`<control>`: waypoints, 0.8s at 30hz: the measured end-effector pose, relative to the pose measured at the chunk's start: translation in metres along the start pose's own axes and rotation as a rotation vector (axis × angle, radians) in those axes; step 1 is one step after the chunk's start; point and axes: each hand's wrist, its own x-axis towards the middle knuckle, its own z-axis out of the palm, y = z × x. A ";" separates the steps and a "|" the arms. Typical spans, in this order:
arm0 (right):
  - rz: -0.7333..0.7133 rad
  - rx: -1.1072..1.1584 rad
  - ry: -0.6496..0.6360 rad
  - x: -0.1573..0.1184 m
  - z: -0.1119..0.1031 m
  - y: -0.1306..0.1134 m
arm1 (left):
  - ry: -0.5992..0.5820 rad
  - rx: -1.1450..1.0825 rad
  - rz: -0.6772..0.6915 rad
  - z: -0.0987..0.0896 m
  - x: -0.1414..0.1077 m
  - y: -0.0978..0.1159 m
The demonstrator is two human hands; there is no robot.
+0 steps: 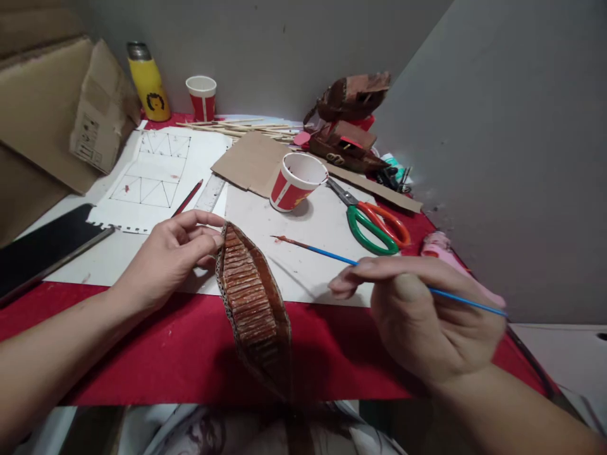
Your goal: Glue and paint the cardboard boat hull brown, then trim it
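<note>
My left hand point(183, 253) pinches the far tip of a cardboard model boat point(246, 287), a narrow leaf-shaped hull with ridged strips across its inside. Most of the hull is coated reddish brown, and its near end lies in shadow. In my right hand point(422, 309) is a thin blue-handled paintbrush point(322, 251), gripped between thumb and fingers. The brush tip is brown and points left, apart from the boat. Beyond the brush stands a red and white paper cup point(296, 183) with dark stains inside its rim.
Scissors point(374, 221) with green and orange handles lie right of the cup. Two brown model boats point(348, 136) stand behind. A yellow bottle point(149, 82), another paper cup point(202, 98), wooden sticks point(256, 128), a drawing sheet point(159, 167) and a black phone-like slab point(47, 253) are around the left and back.
</note>
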 end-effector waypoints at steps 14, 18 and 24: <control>0.072 -0.039 0.172 0.084 -0.002 0.004 | 0.036 -0.161 -0.013 -0.008 0.005 0.000; 0.181 -0.066 0.015 0.124 0.005 0.023 | 0.030 -0.207 -0.012 -0.014 0.010 -0.004; 0.302 -0.135 -0.077 0.144 0.003 0.041 | 0.067 -0.317 -0.058 -0.021 0.016 -0.005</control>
